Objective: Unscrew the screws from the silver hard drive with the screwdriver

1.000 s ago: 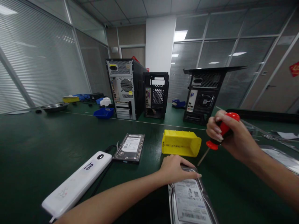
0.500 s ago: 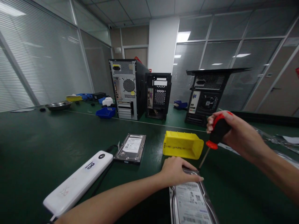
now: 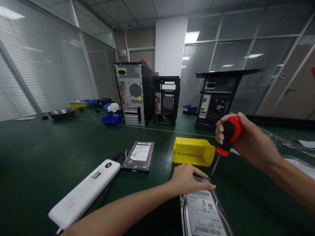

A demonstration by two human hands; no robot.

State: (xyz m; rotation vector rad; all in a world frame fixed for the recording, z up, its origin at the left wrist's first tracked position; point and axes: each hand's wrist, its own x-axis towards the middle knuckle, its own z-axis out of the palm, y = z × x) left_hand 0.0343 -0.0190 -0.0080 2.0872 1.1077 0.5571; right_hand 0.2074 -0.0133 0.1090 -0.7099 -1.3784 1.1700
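Hard drive (image 3: 203, 209) — clasped by left hand (image 3: 185, 179); screwdriver (image 3: 230, 131) — in curled right hand (image 3: 252, 142).

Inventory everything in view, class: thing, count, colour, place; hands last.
near hard drive: 1, silver, front
second hard drive: 1, silver, centre-left
screwdriver: 1, red-black, right
yellow containers: 2, yellow, centre and far left
white device: 1, white, left
computer cases: 3, black-grey, back
blue bins: 2+, blue, back
metal dish: 1, silver, far left
table: 1, green, beneath
pillar: 1, white, background
blinds: several, pale, background
clutter: uncounted, mixed, left and right
left hand: 1, bare, on near hard drive
right hand: 1, bare, holding screwdriver
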